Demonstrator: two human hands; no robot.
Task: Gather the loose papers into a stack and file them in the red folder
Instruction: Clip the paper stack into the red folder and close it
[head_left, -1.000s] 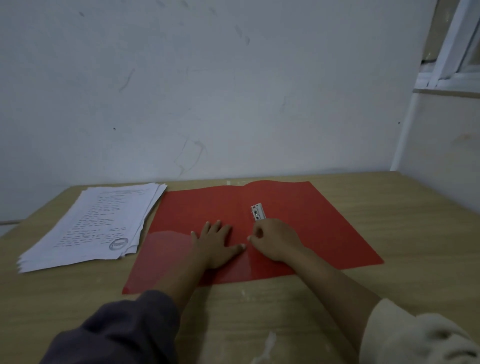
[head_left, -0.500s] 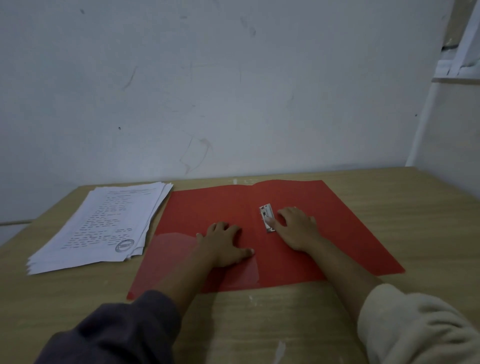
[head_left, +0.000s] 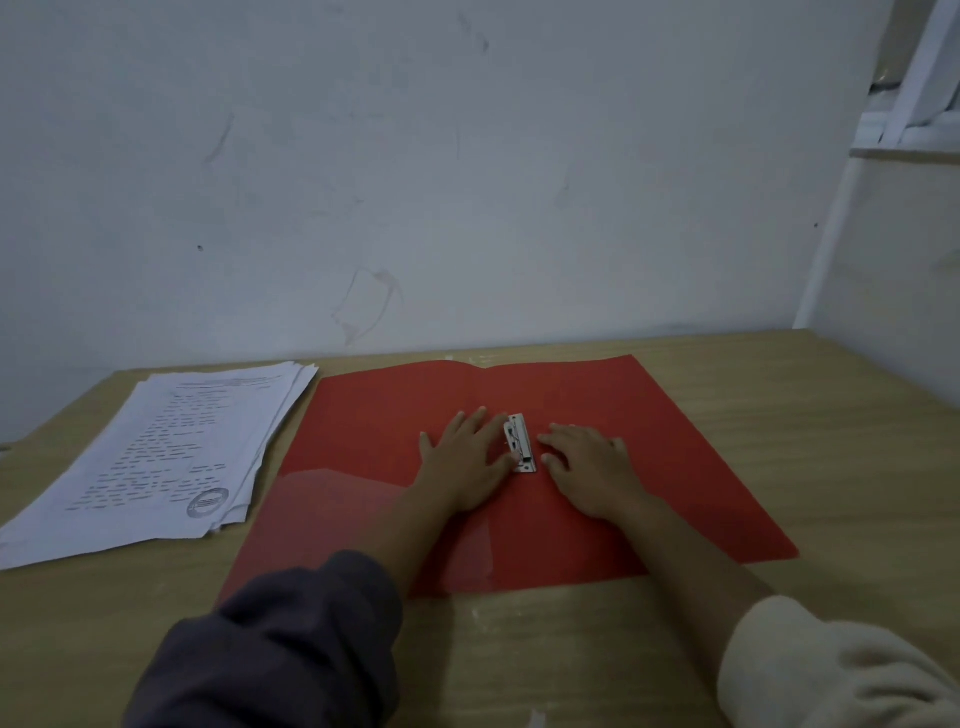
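The red folder (head_left: 649, 415) lies open and flat on the wooden table (head_left: 857, 441), with a small metal clip (head_left: 521, 442) at its spine and a clear pocket (head_left: 332, 514) on its left flap. My left hand (head_left: 465, 465) rests flat on the left flap, its thumb touching the clip's lower end. My right hand (head_left: 589, 470) lies flat on the right flap, fingers spread, just right of the clip. The stack of printed white papers (head_left: 166, 457) sits on the table left of the folder, apart from both hands.
A pale wall stands right behind the table's far edge. A second wall and a window frame (head_left: 919, 78) close off the right side. Bare tabletop shows right of the folder and in front of it.
My left hand slid forward and right until its thumb reached the clip. My right hand moved off the clip to the right flap and now lies flat there.
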